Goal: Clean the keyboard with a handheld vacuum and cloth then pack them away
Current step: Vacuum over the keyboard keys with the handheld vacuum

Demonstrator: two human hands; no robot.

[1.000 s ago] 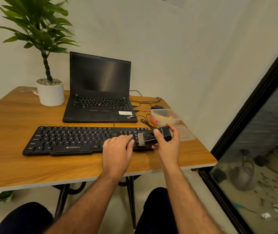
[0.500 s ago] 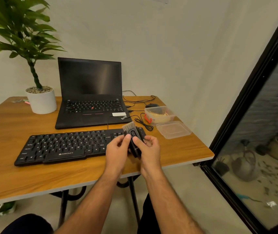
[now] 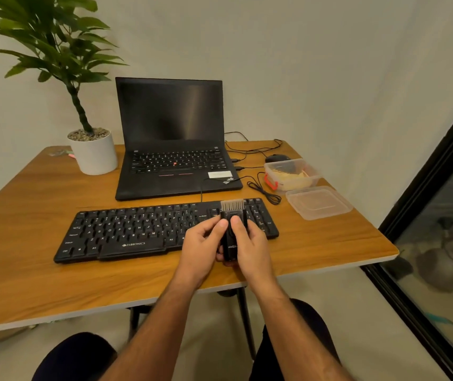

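Black handheld vacuum (image 3: 232, 232), pale brush tip, both hands gripping, over keyboard (image 3: 137, 229).

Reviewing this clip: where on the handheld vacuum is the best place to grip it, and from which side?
Grip the handheld vacuum by its narrow black body, from the near end, as the left hand and right hand do now. The brush head points away over the keyboard, so holding the rear keeps the bristles free.

One head-worn view looks forward and down from a seated spot at the tabletop's (image 3: 27, 284) near edge; hands close below; wall at 12 o'clock.
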